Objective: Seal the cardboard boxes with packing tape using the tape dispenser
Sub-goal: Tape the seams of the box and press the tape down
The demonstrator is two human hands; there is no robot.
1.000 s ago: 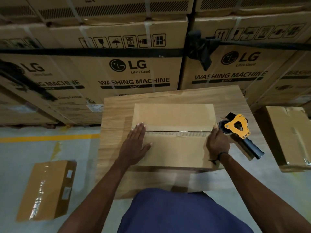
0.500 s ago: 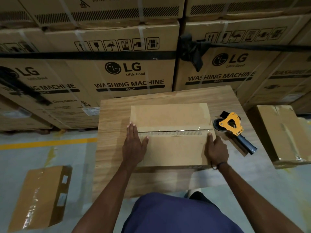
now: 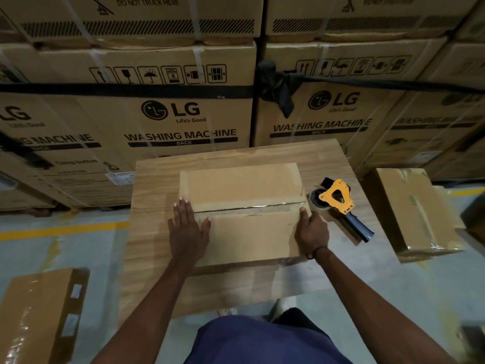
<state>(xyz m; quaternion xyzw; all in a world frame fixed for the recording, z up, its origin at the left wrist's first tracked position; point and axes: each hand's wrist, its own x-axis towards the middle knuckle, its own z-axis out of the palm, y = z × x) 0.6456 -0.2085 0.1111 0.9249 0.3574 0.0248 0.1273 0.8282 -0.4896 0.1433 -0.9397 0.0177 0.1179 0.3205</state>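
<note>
the cardboard box sits at the centre of the frame on a wood-grain table, its long axis running left to right across the picture. the seam between the two top flaps follows that same line, and a glossy strip of tape appears to lie along it already, though how well it is stuck down at the ends i cannot tell.

the left hand lies flat on the box top at the left end of the seam, fingers straight and together, pointing toward the top of the frame — it presses and holds nothing. the right hand is at the right end, over the box's right edge, thumb on the top near the seam; the other fingers seem to wrap down the side, hidden, so it looks like a light grip on the box's edge rather than a flat press.

the tape dispenser lies on the table just right of the box, almost in line with the seam's right end. its yellow frame is toward the upper left and its dark handle points to the lower right. nobody holds it. the right hand is plainly the nearer one — the handle is just beside its knuckles, while the left hand is a full box-length away.

so any further taping would likely start from the right.
</note>
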